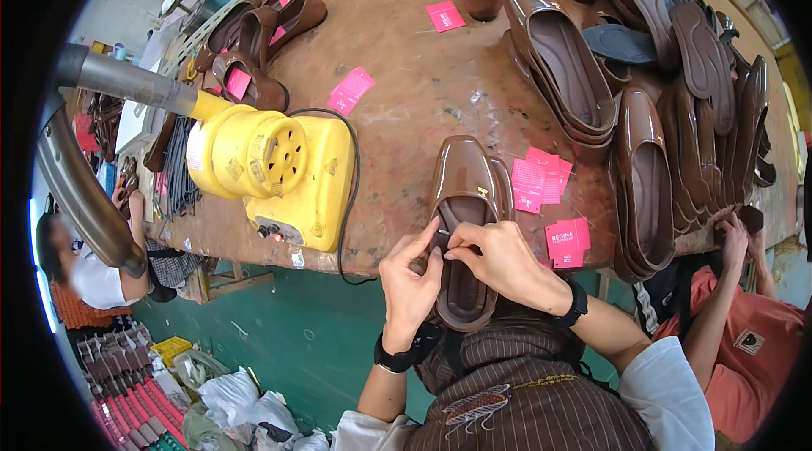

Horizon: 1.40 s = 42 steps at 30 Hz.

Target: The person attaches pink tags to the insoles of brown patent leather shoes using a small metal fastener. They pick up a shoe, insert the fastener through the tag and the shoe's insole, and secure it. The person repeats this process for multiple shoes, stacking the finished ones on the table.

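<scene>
A glossy brown shoe [463, 172] with a square toe lies at the table's front edge, toe pointing away from me, and a second brown shoe [502, 182] shows partly behind its right side. My left hand [411, 280] is closed on the left rim of the front shoe's opening, thumb and forefinger pinched. Over the opening, my right hand [501, 255] has its thumb and fingertips pressed together close to the left fingertips. Something small and pale shows between the two hands, too tiny to name. Pink tags [541, 180] lie just right of the shoes.
A yellow blower machine [317, 172] with a black cord stands left. Brown shoes [647, 172] and insoles [702, 54] crowd the right; tagged shoes [258, 37] sit far left. More pink tags [567, 243] lie nearby. A co-worker in an orange shirt [753, 333] works at the right.
</scene>
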Available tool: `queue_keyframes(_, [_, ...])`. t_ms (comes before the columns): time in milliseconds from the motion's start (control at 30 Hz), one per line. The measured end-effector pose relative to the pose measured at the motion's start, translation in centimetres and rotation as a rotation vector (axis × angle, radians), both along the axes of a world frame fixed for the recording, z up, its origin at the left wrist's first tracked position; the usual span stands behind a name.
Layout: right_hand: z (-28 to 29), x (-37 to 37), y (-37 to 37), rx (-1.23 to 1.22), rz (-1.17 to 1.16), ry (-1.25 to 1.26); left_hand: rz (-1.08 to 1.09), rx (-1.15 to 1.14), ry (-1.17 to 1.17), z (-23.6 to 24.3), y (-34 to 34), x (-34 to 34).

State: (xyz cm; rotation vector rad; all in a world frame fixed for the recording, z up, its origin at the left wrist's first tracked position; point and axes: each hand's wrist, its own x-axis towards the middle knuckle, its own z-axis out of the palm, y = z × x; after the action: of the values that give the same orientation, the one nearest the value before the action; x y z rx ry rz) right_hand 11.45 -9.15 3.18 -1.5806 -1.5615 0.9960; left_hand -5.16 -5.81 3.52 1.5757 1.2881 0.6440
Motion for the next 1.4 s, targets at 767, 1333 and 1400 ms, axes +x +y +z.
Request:
queue_keyframes(767, [0.3, 0.4, -0.3, 0.134, 0.072, -0.087, 0.023, 0.114, 0.029, 0.8, 0.3, -1.0])
queue_keyframes(1333, [-0.6, -2.6, 0.7, 0.031, -0.122, -0.369, -0.202, 0.223, 0.194, 2.0, 1.6, 0.3])
queue_keyframes(1400, [-0.3, -2.7, 1.0, 0.008, -0.129, -0.366, -0.210, 0.249, 0.212, 1.9, 1.6, 0.1])
